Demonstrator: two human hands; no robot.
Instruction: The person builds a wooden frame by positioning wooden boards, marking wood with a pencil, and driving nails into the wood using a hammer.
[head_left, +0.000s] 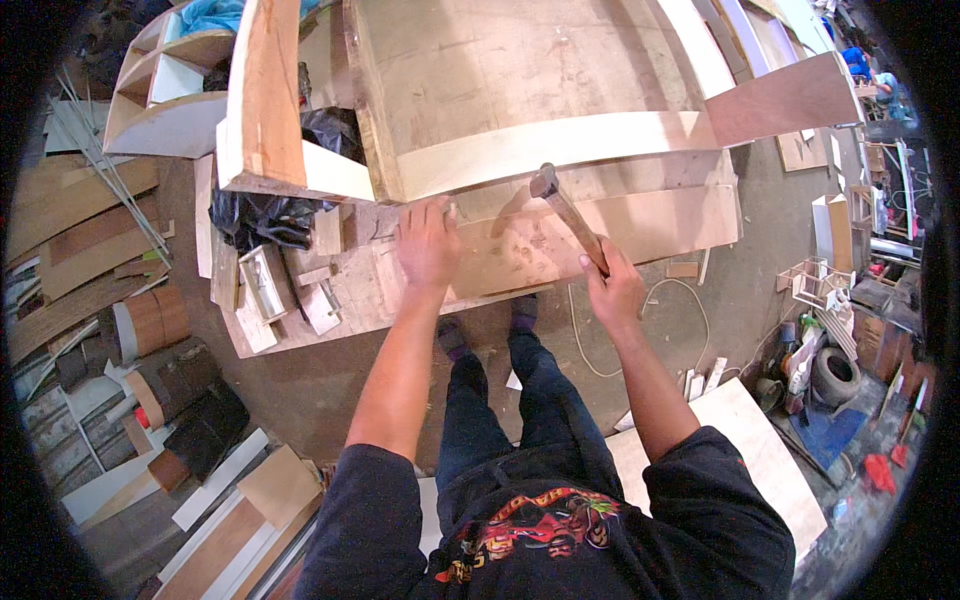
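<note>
Near the middle of the low plywood work board (pixel 600 225), left hand (pixel 427 243) rests flat, fingers spread, holding nothing, its fingertips pressing something small and pale that I can't make out, right at the base of the curved pale wooden strip (pixel 560 150). Right hand (pixel 612 288) is wrapped tight round the wooden-handled hammer (pixel 572 215), head raised just right of the left fingertips, above the brown board. Black plastic bag (pixel 262 215) and small wood offcuts (pixel 300 290) sit to the left. Risk as I read it: hammer head and fingertips are very close, so a slightly off swing hits fingers. A glancing blow could also dent the strip or skid the board.
</note>
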